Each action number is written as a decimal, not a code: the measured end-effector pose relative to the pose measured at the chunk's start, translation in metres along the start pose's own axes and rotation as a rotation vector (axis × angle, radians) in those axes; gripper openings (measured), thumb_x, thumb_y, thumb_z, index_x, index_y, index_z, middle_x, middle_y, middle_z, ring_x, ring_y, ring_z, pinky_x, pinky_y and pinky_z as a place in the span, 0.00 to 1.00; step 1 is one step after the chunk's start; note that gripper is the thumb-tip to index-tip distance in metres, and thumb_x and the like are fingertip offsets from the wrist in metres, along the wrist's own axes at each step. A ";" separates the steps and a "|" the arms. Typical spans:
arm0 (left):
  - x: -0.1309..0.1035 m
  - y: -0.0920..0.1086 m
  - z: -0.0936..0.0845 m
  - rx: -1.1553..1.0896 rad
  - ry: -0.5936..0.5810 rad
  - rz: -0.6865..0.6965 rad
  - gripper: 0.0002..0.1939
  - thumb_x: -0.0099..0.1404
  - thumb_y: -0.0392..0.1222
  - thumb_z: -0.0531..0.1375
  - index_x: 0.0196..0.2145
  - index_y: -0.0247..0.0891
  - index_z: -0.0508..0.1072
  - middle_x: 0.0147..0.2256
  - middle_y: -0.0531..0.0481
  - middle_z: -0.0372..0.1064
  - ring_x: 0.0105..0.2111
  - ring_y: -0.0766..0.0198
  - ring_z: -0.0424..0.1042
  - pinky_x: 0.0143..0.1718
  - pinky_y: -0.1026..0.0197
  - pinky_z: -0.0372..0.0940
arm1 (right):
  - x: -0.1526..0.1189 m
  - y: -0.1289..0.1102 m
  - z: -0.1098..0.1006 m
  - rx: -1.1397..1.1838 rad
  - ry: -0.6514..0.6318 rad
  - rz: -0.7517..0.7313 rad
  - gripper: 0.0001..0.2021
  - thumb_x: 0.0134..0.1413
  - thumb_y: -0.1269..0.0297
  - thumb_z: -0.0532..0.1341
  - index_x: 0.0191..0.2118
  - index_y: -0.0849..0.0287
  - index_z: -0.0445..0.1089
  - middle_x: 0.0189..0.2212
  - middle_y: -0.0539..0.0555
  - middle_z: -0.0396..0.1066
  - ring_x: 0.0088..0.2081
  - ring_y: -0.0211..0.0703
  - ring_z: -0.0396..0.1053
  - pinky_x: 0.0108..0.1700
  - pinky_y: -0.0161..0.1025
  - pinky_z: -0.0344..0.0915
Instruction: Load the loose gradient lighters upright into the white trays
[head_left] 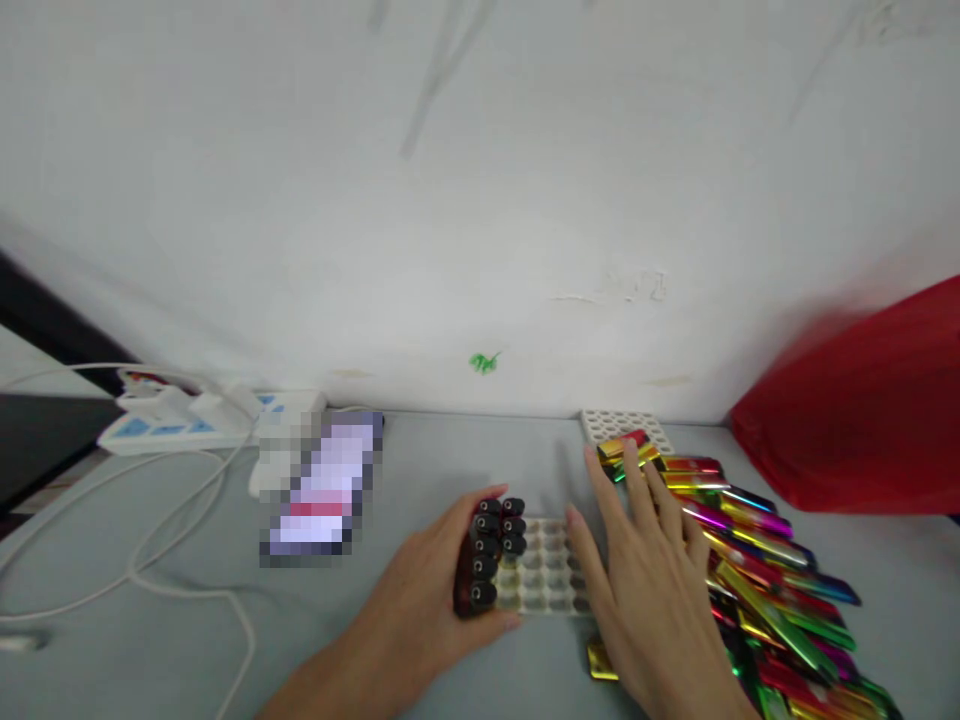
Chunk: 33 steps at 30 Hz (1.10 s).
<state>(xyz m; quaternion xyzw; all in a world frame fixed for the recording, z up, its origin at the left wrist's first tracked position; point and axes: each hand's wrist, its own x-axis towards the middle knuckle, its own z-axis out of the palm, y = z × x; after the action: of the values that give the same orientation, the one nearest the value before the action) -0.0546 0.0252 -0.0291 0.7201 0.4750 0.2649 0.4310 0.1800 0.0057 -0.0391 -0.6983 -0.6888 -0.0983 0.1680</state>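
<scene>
Fingertips first: the left hand is curled around the left end of a white tray, thumb along the near side, fingers along the far side, a proper brace. Across to the right hand, and it's spread wide, nothing seen pinched in it, its forefinger out by the red-and-gold pieces; whether it touches them, I can't tell. Its thumb hangs over the tray's right edge.

Into the tray, then: black-topped pieces stand upright, a full column on the left, the next one filled at its far end only, open cells beyond. That snug left grip looks right to me; squeezing harder could tilt the outer column. Out right, the shiny heap lies overlapped, so one piece at a time, I'd say, pinched by the body and lifted clear of its neighbours. Any piece meant for a cell would want turning upright first, then straight down.

Mind the lone gold piece just near of the tray, right under that wrist! Farther off, a honeycomb-holed block sits against the wall.
</scene>
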 end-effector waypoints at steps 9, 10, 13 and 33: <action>0.001 -0.005 0.000 0.023 -0.004 0.005 0.49 0.59 0.36 0.78 0.71 0.53 0.63 0.64 0.49 0.76 0.59 0.47 0.79 0.62 0.53 0.71 | 0.007 0.003 0.001 0.001 -0.063 -0.008 0.28 0.79 0.52 0.52 0.76 0.54 0.64 0.79 0.64 0.58 0.75 0.72 0.57 0.69 0.76 0.57; 0.001 -0.006 0.000 0.021 -0.002 0.001 0.49 0.59 0.35 0.78 0.71 0.52 0.63 0.64 0.49 0.76 0.59 0.48 0.79 0.63 0.53 0.71 | 0.007 0.002 -0.001 0.014 -0.057 -0.008 0.27 0.79 0.54 0.52 0.75 0.53 0.66 0.77 0.64 0.61 0.73 0.72 0.59 0.68 0.76 0.58; 0.001 -0.006 0.000 0.014 -0.002 0.004 0.49 0.59 0.35 0.78 0.72 0.53 0.62 0.64 0.49 0.76 0.60 0.48 0.79 0.63 0.53 0.71 | 0.006 -0.002 -0.007 0.088 -0.025 -0.029 0.23 0.79 0.57 0.52 0.71 0.53 0.69 0.71 0.64 0.69 0.68 0.70 0.65 0.64 0.74 0.62; 0.000 0.001 -0.001 0.021 -0.007 -0.028 0.47 0.58 0.35 0.76 0.71 0.50 0.63 0.61 0.47 0.78 0.59 0.45 0.78 0.63 0.50 0.70 | 0.005 0.013 0.012 0.108 -0.043 -0.258 0.17 0.75 0.76 0.55 0.56 0.56 0.80 0.60 0.63 0.79 0.59 0.62 0.75 0.61 0.61 0.65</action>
<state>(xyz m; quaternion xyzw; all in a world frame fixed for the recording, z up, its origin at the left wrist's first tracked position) -0.0551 0.0256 -0.0279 0.7187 0.4862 0.2516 0.4287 0.1918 0.0147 -0.0494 -0.5958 -0.7807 -0.0668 0.1763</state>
